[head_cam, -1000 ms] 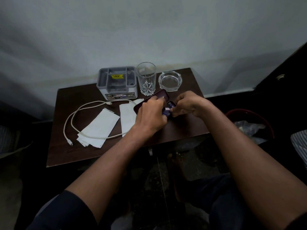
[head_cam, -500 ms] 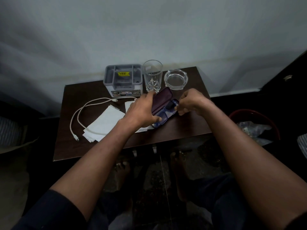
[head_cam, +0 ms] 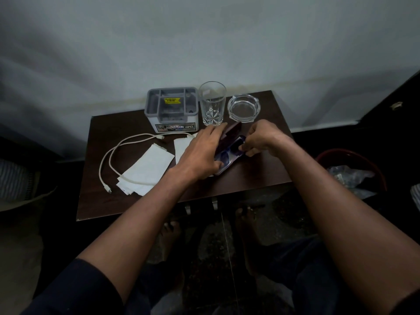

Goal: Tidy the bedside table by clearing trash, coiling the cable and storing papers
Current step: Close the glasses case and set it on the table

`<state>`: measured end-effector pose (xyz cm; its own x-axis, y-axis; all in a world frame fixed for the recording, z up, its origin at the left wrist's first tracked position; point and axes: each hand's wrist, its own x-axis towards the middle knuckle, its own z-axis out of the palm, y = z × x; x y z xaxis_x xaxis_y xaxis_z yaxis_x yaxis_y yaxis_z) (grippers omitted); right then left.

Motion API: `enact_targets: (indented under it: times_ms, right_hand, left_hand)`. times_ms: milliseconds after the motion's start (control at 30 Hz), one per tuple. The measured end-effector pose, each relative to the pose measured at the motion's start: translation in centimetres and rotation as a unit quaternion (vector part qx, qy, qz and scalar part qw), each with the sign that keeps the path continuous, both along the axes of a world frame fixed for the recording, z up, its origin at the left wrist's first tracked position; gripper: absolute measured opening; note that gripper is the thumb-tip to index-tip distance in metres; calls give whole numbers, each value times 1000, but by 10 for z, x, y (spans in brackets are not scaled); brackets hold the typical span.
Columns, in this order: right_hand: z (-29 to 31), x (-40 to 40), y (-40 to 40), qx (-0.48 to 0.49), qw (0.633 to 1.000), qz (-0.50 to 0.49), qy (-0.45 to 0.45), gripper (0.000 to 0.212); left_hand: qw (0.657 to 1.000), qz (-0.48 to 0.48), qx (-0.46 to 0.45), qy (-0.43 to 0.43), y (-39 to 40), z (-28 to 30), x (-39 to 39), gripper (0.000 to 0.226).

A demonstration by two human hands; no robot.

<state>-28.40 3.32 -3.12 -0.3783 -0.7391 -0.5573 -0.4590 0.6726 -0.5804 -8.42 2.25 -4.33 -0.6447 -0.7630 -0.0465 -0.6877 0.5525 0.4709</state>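
Observation:
On the dark wooden bedside table lies an open spectacle case with dark glasses inside. My left hand holds the case, fingers on its raised maroon lid and thumb at its near end. My right hand has curled fingers pinching the glasses at the case's right end. A white cable loops loosely across the table's left half, over white papers. A second paper is partly hidden under my left hand.
A grey organiser box, a cut drinking glass and a glass ashtray line the table's back edge by the wall. A red bin holding plastic trash stands on the floor to the right. My bare feet show under the table.
The case has come to lie flat on the table with its lid lifted. My left hand has spread over it, and my right hand has moved to its right end.

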Motion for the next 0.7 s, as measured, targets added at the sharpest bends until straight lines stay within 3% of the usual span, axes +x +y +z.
enact_targets:
  times_ms: [200, 300, 400, 567, 700]
  right_hand:
    - [0, -6, 0, -6, 994, -45, -100, 2]
    - [0, -12, 0, -14, 986, -73, -149, 17]
    - [0, -14, 1, -22, 980, -83, -182, 17]
    - [-7, -15, 2, -41, 977, -82, -192, 30]
    - [-8, -14, 0, -29, 976, -74, -201, 29]
  left_hand:
    - [998, -46, 28, -14, 3, -7, -4, 81]
    - [997, -55, 33, -31, 2, -12, -4, 73]
    - [996, -69, 37, -40, 1, -13, -5, 69]
    - [992, -79, 2, -95, 5, -14, -10, 95]
    - [998, -46, 8, -48, 6, -9, -13, 91]
